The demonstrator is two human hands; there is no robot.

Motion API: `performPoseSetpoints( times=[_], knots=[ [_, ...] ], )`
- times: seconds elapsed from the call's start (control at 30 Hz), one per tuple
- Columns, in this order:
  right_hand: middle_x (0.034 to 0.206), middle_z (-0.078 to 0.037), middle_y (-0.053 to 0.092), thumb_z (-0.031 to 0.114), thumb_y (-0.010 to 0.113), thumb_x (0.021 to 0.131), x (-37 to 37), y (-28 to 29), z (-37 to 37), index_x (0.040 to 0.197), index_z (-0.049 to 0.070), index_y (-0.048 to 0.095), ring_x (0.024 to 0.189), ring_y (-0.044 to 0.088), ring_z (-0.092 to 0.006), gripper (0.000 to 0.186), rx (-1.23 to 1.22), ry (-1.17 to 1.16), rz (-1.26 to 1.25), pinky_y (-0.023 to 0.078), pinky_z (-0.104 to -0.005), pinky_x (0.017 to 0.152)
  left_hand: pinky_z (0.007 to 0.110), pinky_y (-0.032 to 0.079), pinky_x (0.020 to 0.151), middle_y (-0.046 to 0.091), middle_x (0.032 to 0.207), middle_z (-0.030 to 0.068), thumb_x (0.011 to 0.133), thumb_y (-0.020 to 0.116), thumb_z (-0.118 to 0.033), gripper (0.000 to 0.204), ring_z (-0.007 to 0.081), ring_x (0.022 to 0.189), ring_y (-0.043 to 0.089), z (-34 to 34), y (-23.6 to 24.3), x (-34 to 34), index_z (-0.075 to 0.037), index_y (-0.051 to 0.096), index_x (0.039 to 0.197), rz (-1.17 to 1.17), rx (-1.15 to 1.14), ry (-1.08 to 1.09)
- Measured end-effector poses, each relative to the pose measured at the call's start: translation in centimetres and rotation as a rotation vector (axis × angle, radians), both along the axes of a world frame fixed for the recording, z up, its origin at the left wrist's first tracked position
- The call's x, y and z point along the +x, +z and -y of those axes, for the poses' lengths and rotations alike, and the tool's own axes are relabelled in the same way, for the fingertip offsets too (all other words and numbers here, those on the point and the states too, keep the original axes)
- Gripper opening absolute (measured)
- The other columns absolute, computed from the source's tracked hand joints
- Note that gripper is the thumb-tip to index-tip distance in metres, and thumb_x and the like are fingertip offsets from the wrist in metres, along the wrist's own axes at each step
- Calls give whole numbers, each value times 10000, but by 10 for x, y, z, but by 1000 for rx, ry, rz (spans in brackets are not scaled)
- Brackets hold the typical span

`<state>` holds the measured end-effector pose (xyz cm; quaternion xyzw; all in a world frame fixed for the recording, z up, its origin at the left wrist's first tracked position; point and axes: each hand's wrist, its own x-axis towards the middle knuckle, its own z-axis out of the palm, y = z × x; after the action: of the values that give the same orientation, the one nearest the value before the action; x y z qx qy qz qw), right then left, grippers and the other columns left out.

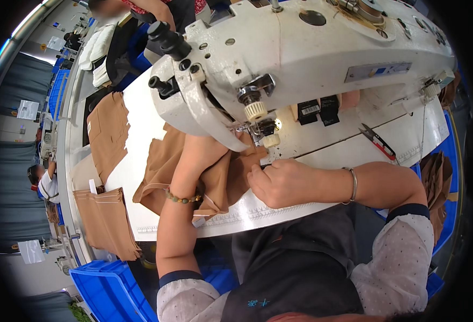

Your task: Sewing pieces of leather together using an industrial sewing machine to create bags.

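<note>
My left hand lies on a piece of brown fabric close to the needle area of a white sewing machine. Its fingers pass behind the machine's curved lever and are hidden. My right hand is closed at the fabric's right edge, just in front of the presser foot. A bit of something dark shows at its fingertips, too small to name. The fabric lies bunched and folded under my left wrist, reaching the table's front edge.
Thread snips and black labels lie right of the needle. Stacked brown pieces hang at the left edge, with more brown panels beyond. Blue bins stand below. A person is across the machine, another far left.
</note>
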<state>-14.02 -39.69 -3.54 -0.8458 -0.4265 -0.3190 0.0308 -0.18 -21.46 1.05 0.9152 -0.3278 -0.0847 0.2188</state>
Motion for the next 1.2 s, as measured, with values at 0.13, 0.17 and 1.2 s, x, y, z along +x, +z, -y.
performPoseSetpoints(
  times=[0.13, 0.17, 1.2],
  knots=[
    [769, -160, 673, 148, 661, 712, 4, 1, 3, 799, -19, 683, 546, 599, -143, 189, 22, -18, 8, 440, -251, 456, 396, 534, 769, 723, 960, 89, 918, 720, -385, 337, 287, 847, 661, 0, -14, 10, -75, 724, 1048, 75, 44, -83],
    [689, -167, 641, 152, 657, 649, 6, 1, 3, 683, -21, 642, 508, 597, -164, 177, 104, -25, 66, 449, -263, 432, 397, 532, 800, 716, 1004, 86, 941, 684, -349, 295, 280, 895, 659, 1, -20, 17, -85, 719, 1069, 179, 85, -195],
    [584, -34, 513, 127, 669, 687, 27, -7, 2, 628, 68, 579, 465, 532, -136, 122, 132, -146, 44, 385, -292, 412, 427, 541, 806, 734, 980, 143, 853, 737, -238, 266, 326, 928, 694, -7, -67, 72, -58, 733, 1049, 412, -107, -242]
  ],
)
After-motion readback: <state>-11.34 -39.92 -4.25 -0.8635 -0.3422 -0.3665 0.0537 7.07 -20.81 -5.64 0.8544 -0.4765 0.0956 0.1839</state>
